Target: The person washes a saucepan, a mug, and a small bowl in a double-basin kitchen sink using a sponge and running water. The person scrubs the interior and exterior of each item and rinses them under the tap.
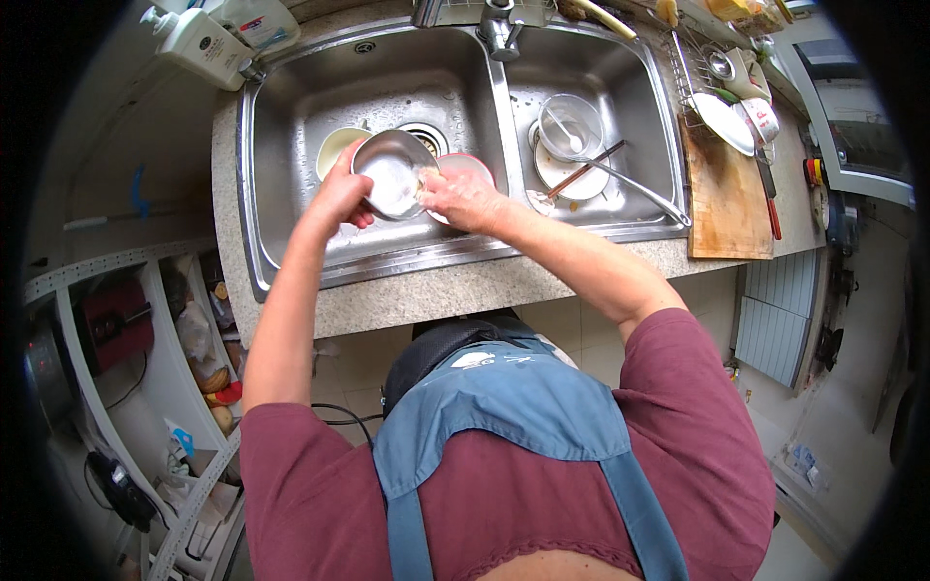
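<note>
My left hand (340,190) grips the left side of a stainless steel bowl (392,156), tilted over the larger, left sink basin (305,80). At the bowl's right rim is my right hand (465,197), its fingertips inside and partly hidden; something small and yellowish shows beside them. A pale yellow-green bowl (336,149) lies in the basin behind my left hand. Under my right hand sits a red-rimmed white dish (468,165), partly covered. The basin's drain (429,136) shows just behind the steel bowl.
In the right basin, a clear bowl (581,112) with a white spoon, brown chopsticks (587,171) and a long-handled metal utensil (639,187) rest on a white plate (588,186). The faucet (500,33) stands behind the divider. A wooden cutting board (726,196) and knife (769,192) lie right, a pump bottle (203,51) stands left.
</note>
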The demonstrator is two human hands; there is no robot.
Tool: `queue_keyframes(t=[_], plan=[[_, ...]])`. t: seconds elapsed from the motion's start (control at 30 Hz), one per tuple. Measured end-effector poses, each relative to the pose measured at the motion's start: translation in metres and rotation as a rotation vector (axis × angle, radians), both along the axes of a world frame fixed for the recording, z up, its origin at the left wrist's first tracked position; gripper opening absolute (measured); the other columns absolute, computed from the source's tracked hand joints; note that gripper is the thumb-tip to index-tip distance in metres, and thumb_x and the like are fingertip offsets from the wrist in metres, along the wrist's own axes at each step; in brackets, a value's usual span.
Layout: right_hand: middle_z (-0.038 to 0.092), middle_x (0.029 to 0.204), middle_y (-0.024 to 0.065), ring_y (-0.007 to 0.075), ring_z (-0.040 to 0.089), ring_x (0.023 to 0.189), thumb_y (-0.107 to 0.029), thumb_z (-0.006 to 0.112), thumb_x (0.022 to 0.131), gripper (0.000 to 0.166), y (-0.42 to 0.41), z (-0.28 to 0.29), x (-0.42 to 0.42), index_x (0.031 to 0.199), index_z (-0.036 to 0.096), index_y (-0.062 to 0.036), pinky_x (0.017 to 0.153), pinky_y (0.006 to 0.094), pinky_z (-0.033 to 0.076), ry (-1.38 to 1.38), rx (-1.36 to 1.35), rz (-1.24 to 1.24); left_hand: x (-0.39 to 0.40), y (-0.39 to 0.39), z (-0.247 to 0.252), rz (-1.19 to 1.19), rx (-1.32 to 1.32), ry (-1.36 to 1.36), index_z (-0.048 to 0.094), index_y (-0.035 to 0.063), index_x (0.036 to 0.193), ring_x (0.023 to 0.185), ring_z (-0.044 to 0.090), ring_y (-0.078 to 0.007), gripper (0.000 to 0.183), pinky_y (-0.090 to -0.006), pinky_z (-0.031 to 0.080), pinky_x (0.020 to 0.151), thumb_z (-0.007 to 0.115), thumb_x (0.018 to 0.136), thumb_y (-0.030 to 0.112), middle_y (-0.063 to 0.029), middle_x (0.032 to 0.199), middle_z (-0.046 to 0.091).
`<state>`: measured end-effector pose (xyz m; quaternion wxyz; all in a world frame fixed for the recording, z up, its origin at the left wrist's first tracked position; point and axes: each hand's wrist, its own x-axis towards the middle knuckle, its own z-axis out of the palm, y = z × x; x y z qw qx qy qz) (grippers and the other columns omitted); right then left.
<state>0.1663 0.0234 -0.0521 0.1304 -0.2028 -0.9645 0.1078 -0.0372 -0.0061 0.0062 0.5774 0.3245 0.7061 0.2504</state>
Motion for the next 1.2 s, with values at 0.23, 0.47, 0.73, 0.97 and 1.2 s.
queue_keyframes(t=[0.23,0.47,0.73,0.97,1.2], plan=[[0.056,0.089,0.0088,0.0267,0.059,0.082,-0.008,0.052,0.074,0.014,-0.038,0.013,-0.031,0.085,0.058,-0.0089,0.067,0.0393,0.048,0.271,-0.371,-0.142,0.029,-0.031,-0.046,0.359,0.501,0.128,0.024,0.0083,0.133,0.060,0.059,-0.0260,0.071,-0.0273,0.046,0.034,0.030,0.065,-0.013,-0.0222,0.118,0.044],[0.055,0.090,-0.0015,0.0183,0.052,0.083,-0.014,0.054,0.069,0.011,0.030,0.013,-0.006,0.073,0.064,-0.0151,0.069,0.0329,0.042,-0.230,0.059,0.079,0.022,-0.022,-0.002,0.089,0.051,-0.010,0.018,0.0153,0.137,0.041,0.056,-0.0185,0.074,-0.0266,0.036,0.026,0.027,0.068,-0.010,-0.0244,0.113,0.049],[0.058,0.103,0.0074,0.0272,0.053,0.093,-0.007,0.051,0.074,0.020,0.011,0.015,-0.035,0.090,0.063,-0.0046,0.082,0.0372,0.043,0.016,-0.269,-0.345,0.008,-0.009,-0.019,0.092,-0.130,-0.230,0.017,0.0126,0.134,0.041,0.053,-0.0143,0.065,-0.0225,0.034,0.024,0.032,0.073,-0.005,-0.0158,0.080,0.054],[0.062,0.084,0.0146,0.0300,0.060,0.081,-0.003,0.053,0.074,0.021,0.002,0.016,-0.045,0.094,0.060,-0.0062,0.071,0.0362,0.046,0.162,-0.954,-0.081,0.011,-0.017,-0.029,0.047,-0.102,-0.458,0.018,0.0100,0.130,0.042,0.053,-0.0169,0.064,-0.0216,0.031,0.025,0.035,0.071,-0.006,-0.0178,0.087,0.050],[0.060,0.088,0.0085,0.0224,0.058,0.089,-0.002,0.060,0.068,0.011,0.006,0.048,0.001,0.078,0.057,-0.0040,0.073,0.0330,0.047,0.598,-0.496,-0.235,-0.007,-0.014,-0.024,0.345,-0.029,-0.308,0.030,0.0084,0.125,0.041,0.051,-0.0158,0.050,-0.0210,0.029,0.026,0.032,0.077,-0.005,-0.0163,0.083,0.054]])
